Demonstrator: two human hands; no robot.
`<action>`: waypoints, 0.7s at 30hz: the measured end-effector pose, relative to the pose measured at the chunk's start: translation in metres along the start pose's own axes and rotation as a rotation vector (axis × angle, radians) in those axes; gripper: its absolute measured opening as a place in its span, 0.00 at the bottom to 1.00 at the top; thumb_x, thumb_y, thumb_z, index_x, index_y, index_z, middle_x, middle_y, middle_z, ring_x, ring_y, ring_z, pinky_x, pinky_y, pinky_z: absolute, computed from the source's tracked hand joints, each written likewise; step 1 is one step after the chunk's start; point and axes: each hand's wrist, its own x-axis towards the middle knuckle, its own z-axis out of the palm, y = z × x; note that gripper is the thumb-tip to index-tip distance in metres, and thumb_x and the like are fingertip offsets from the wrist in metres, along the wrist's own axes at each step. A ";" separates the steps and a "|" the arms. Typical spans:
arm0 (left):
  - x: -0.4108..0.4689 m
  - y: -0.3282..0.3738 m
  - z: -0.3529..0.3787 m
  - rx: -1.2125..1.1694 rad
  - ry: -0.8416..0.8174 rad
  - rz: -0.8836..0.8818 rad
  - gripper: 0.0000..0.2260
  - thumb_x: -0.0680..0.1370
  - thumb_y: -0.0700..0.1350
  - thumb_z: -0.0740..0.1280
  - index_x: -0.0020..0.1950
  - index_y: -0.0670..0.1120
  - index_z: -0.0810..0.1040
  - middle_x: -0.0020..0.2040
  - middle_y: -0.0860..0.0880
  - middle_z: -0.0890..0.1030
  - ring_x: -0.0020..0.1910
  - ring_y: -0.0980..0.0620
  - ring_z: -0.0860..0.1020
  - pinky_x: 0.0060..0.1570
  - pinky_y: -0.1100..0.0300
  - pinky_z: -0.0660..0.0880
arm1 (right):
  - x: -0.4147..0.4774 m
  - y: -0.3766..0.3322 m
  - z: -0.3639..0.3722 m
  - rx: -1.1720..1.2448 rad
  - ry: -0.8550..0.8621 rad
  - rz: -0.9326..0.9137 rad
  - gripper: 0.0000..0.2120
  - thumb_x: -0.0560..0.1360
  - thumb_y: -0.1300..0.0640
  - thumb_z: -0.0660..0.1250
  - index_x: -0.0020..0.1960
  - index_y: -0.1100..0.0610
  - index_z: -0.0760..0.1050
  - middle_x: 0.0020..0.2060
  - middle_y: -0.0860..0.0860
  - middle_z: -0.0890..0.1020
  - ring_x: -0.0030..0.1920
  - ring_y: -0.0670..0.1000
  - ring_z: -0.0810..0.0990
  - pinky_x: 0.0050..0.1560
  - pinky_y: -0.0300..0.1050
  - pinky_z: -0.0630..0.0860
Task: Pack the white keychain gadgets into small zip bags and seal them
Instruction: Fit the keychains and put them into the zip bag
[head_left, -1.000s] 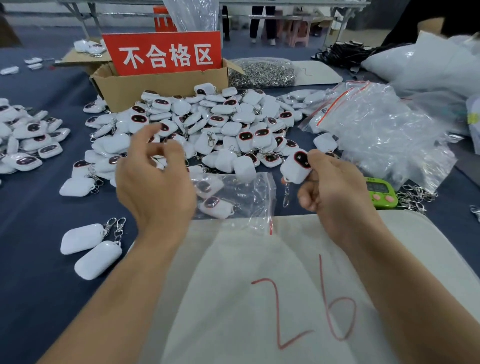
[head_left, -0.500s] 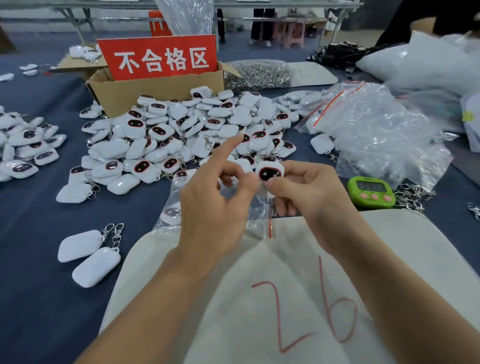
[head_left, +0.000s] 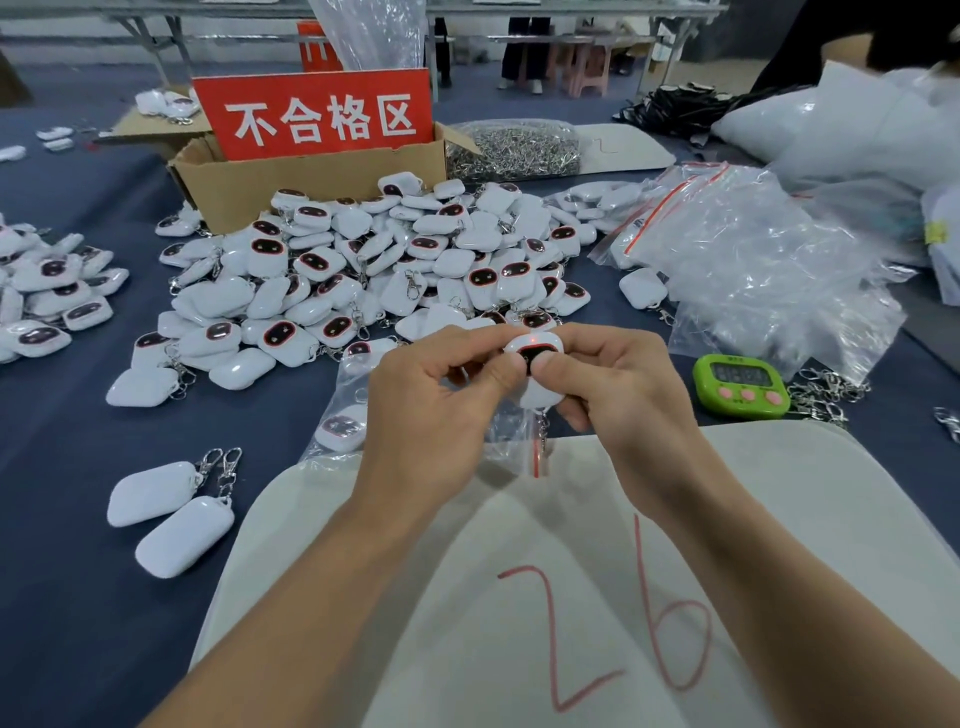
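Our left hand (head_left: 436, 415) and right hand (head_left: 628, 395) both pinch one gadget (head_left: 540, 395); next, we judge, it must slide into the zip bag (head_left: 348, 379) at seven o'clock.

hands (head_left: 441, 415) (head_left: 618, 384) 2 | held gadget (head_left: 540, 393) 1 | green timer (head_left: 740, 384) 1 | heaped gadgets (head_left: 363, 260): dozens

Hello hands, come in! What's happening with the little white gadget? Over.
Left hand and right hand both pinching one gadget, thumbs on its face. Zip bag just below, another gadget inside. Big pile behind, not in the way.
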 end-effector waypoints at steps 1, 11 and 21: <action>0.000 0.000 0.000 0.000 -0.002 -0.007 0.12 0.75 0.44 0.73 0.51 0.62 0.86 0.40 0.56 0.85 0.39 0.55 0.81 0.42 0.54 0.81 | 0.000 0.000 0.001 -0.001 -0.001 0.008 0.06 0.69 0.55 0.71 0.40 0.54 0.86 0.28 0.53 0.72 0.29 0.51 0.62 0.29 0.41 0.58; -0.002 0.002 0.001 0.012 0.006 0.059 0.13 0.77 0.41 0.68 0.53 0.58 0.85 0.46 0.61 0.85 0.50 0.59 0.83 0.51 0.69 0.75 | -0.002 0.005 0.008 -0.043 0.087 -0.007 0.04 0.68 0.58 0.72 0.40 0.57 0.85 0.28 0.51 0.78 0.30 0.47 0.69 0.28 0.38 0.65; -0.004 0.007 0.003 0.068 0.084 0.041 0.12 0.76 0.43 0.69 0.48 0.61 0.85 0.43 0.62 0.86 0.45 0.61 0.83 0.46 0.73 0.72 | -0.001 0.005 0.006 0.021 -0.001 0.067 0.04 0.70 0.60 0.74 0.44 0.59 0.85 0.32 0.52 0.81 0.33 0.48 0.72 0.33 0.41 0.70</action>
